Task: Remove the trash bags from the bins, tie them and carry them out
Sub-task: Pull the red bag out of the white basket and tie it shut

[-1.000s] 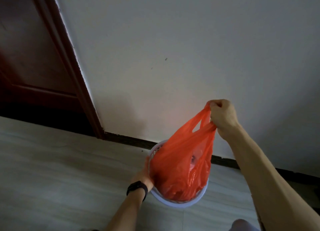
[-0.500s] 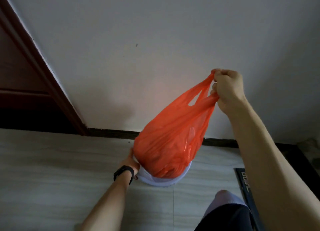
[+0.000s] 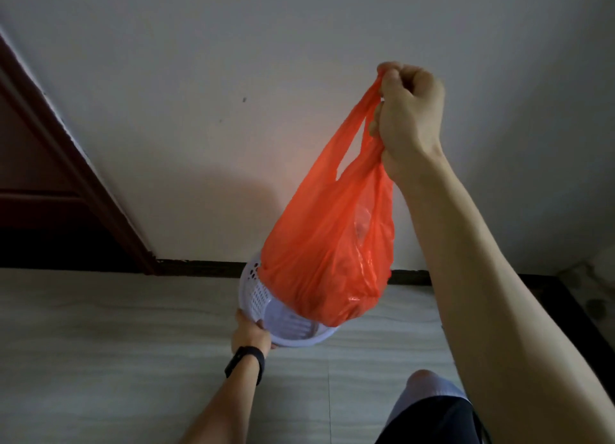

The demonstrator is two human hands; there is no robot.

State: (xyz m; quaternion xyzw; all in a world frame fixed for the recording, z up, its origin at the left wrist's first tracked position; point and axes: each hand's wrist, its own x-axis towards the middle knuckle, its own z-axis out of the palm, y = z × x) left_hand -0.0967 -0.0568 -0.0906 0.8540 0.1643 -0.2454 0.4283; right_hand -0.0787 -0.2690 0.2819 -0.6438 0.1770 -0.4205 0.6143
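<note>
gripping both gathered handles of the orange trash bag [image 3: 327,244] in a closed fist, the right hand [image 3: 407,117] is holding it up in front of the white wall [image 3: 233,77], fingers curled together around the twisted plastic with the thumb pressing over them. the bag is hanging full and bulging below the fist, its handle loops stretching taut, and some pale contents are showing faintly through the thin plastic on its right side. its bottom is sitting above the open mouth of the small white perforated bin [image 3: 266,297]; whether it is touching the rim on the far side i cannot tell. the bin is tilting toward the camera, so its slotted inside floor is showing. the left hand [image 3: 251,333] is clamping the bin's near rim, thumb lying along the outside and the other fingers hidden under or behind the edge. a black wristband [image 3: 244,363] is sitting on the left wrist. the bin is resting low on the pale grey floor [image 3: 100,360], just beside the dark baseboard [image 3: 199,267] that is running along the wall. a dark reddish-brown door frame [image 3: 83,177] is slanting down on the left. a knee in light fabric [image 3: 429,390] is poking in at the bottom, beneath the right forearm.
</note>
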